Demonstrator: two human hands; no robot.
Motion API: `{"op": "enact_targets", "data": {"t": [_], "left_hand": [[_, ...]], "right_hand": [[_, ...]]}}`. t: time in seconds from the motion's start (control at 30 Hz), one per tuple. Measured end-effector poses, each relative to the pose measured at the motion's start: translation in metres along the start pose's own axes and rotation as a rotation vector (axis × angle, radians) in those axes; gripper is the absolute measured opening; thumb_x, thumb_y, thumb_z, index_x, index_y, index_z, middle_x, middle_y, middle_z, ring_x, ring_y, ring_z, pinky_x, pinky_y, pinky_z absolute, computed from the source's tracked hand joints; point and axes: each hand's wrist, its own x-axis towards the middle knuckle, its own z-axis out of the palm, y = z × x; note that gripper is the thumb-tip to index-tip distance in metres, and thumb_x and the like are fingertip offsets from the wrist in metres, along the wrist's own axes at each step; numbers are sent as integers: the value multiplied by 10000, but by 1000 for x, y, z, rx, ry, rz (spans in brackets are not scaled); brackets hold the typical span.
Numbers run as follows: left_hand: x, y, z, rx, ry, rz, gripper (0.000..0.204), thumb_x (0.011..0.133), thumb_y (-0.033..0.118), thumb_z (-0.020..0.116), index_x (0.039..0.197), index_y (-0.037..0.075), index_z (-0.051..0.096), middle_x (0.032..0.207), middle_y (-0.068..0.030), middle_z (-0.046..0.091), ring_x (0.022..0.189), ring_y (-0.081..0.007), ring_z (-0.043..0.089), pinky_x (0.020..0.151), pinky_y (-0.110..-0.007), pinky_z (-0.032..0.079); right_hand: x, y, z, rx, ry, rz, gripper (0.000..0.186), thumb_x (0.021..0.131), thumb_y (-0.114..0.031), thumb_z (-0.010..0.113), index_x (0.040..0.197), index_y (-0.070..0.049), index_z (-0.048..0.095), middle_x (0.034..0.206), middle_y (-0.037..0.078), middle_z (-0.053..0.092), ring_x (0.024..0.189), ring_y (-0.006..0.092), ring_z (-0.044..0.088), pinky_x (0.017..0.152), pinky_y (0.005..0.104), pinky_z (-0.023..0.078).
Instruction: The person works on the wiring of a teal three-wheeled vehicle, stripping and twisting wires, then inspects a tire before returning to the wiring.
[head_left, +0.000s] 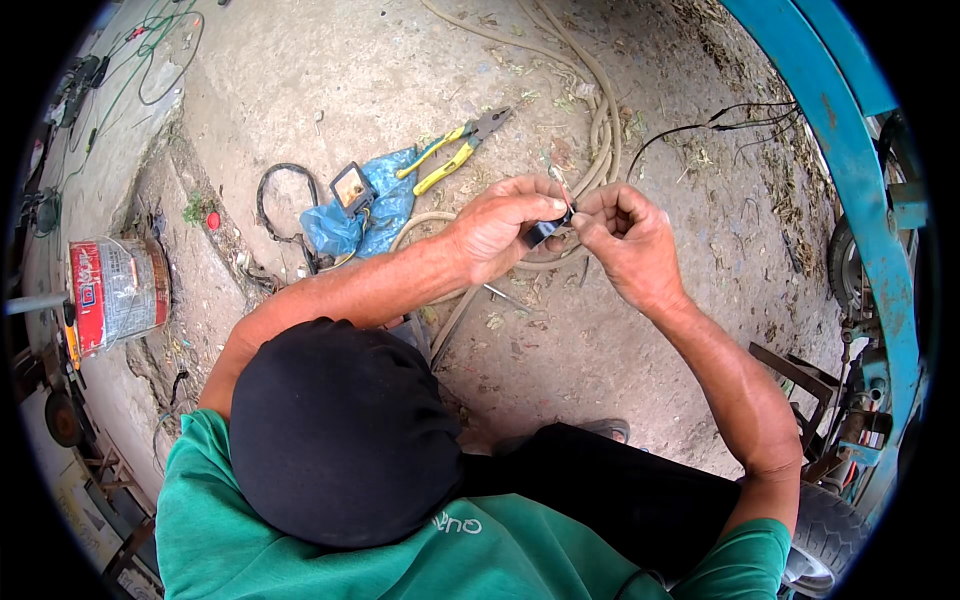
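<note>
Head view: one pliers point(476, 136), twelve o'clock
Left hand point(500, 230): grips one glossy black part point(543, 232)
Right hand point(632, 250): fingers bunched; grip unclear

Evenly lit, dusty concrete floor point(320, 70), blue metal frame point(850, 130) at right, perhaps a vehicle's

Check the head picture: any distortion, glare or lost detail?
Head view, right rim: the teal frame bows from fisheye distortion; head view, middle: soft light on the ground, a bluish sheen on the dark piece in the left hand, fine detail too small to tell; head view, lower left: the black cap shows little detail.
</note>
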Motion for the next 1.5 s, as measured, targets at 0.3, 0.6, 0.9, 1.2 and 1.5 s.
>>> {"op": "enact_targets", "data": {"t": [0.3, 0.6, 0.9, 1.2, 1.5], "left_hand": [[-1, 0, 9, 100, 73, 11, 139, 924, 111, 649, 1048, 54, 620, 949, -59, 634, 864, -159, 599, 725, -337, 520], [-1, -4, 7, 120, 133, 31, 164, 925, 144, 657, 1049, 38, 643, 951, -57, 645, 834, -152, 600, 712, -329, 513], [-2, -3, 4, 129, 44, 37, 164, 931, 140, 653, 1053, 30, 650, 974, -68, 663, 896, -176, 619, 731, -347, 518], [-9, 4, 9, 468, -17, 53, 216, 923, 135, 663, 1088, 0, 625, 1018, -64, 659, 972, -152, 620, 841, -325, 522], [-7, 5, 4, 530, -73, 52, 350, 892, 110, 706, 1182, 13, 534, 1127, -95, 612, 1006, -149, 608, 872, -322, 523]], "right_hand": [[-2, -1, 2, -424, 111, -331, 149, 760, -38, 698, 895, -51, 638, 737, 50, 588, 590, 169, 576, 551, 316, 496], [-9, 0, 3, -536, 123, -366, 145, 803, -111, 720, 933, -58, 685, 829, 100, 642, 665, 263, 654, 584, 371, 521], [2, 12, 2, 87, -8, 156, 180, 896, -115, 715, 998, 24, 663, 893, 75, 691, 749, 88, 630, 664, 261, 523], [0, 7, -5, 154, -107, 266, 276, 926, -88, 673, 1152, 68, 650, 935, 84, 704, 810, 96, 636, 713, 247, 521], [-2, 6, -12, 125, -145, 352, 209, 916, -77, 658, 1071, 57, 694, 920, 59, 712, 791, 92, 617, 722, 256, 505]]}}
